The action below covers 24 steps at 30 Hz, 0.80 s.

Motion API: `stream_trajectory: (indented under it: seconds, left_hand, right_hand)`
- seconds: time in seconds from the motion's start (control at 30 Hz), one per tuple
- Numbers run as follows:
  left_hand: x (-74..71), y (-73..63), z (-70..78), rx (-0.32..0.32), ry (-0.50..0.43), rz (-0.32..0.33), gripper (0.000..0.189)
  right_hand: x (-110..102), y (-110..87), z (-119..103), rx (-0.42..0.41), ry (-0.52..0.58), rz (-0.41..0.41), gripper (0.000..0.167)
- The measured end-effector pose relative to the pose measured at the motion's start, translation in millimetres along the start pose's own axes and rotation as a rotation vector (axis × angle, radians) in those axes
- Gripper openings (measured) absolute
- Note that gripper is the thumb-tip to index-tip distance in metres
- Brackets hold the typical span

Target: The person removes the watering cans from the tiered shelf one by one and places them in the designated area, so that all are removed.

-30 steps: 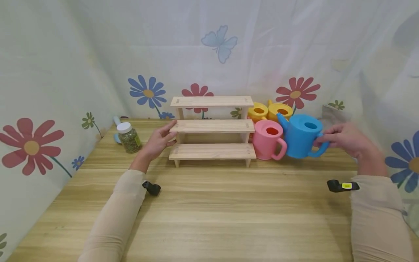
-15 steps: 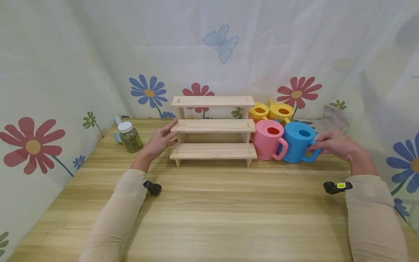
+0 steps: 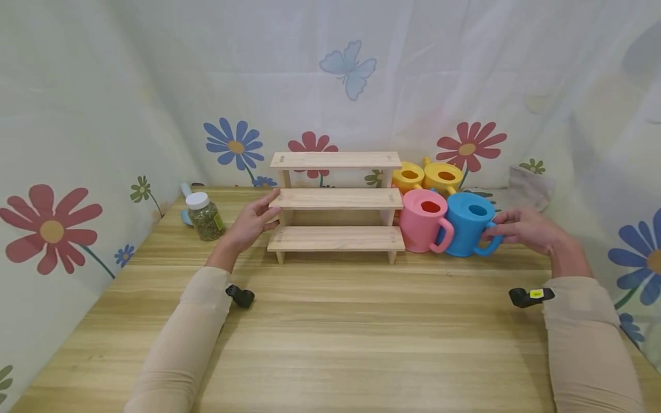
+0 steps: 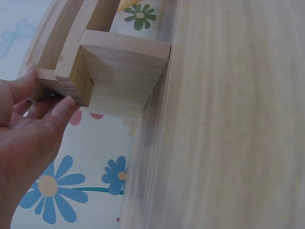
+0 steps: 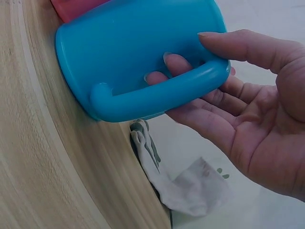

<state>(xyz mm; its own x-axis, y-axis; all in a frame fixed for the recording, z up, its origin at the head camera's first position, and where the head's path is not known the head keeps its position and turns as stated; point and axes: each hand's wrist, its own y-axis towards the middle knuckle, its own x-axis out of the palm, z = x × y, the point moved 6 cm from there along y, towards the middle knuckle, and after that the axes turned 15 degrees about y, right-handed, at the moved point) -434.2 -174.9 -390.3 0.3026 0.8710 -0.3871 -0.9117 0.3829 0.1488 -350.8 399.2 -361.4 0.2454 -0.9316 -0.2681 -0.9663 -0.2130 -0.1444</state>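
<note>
A three-tier wooden display stand [image 3: 335, 198] stands at the back middle of the table. My left hand [image 3: 252, 223] grips the left end of its middle step; in the left wrist view, thumb and fingertips lie about the board's end [image 4: 76, 76]. To the stand's right, a blue watering can [image 3: 467, 226] stands upright beside a pink watering can [image 3: 419, 221]. The fingers of my right hand [image 3: 529, 230] curl through the blue can's handle [image 5: 157, 95], and the thumb lies over the handle's top. The blue can's spout is hidden behind the pink can.
Two yellow watering cans [image 3: 443, 176] stand behind the pink and blue ones. A white-capped jar of dried green bits [image 3: 205, 218] is at the left, with a light-blue handled thing [image 3: 186, 190] behind it. A grey cloth [image 3: 532, 186] lies at the back right.
My right hand has brought the blue watering can left and down, from slightly raised to standing close beside the pink one. The left hand has stayed at the stand.
</note>
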Motion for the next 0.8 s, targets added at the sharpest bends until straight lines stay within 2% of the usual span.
stream_trajectory:
  seconds: [0.33, 0.6, 0.67, 0.8]
  left_hand:
    - [-1.5, 2.0, 0.4, -0.005, -0.012, -0.007, 0.058]
    - [-1.4, -0.5, -0.9, 0.004, -0.003, 0.004, 0.059]
    - [-0.8, -0.5, 0.0, 0.003, -0.002, 0.008, 0.059]
    - [1.2, 0.6, 2.8, -0.001, -0.009, 0.010, 0.060]
  right_hand:
    - [3, -0.1, -3, -0.004, -0.036, 0.013, 0.043]
    - [4, 1.3, -6, 0.000, -0.174, 0.064, 0.056]
    - [1, -3.2, -9, -0.014, -0.226, 0.072, 0.059]
    - [-9, -20.7, -26, -0.064, -0.370, 0.147, 0.066]
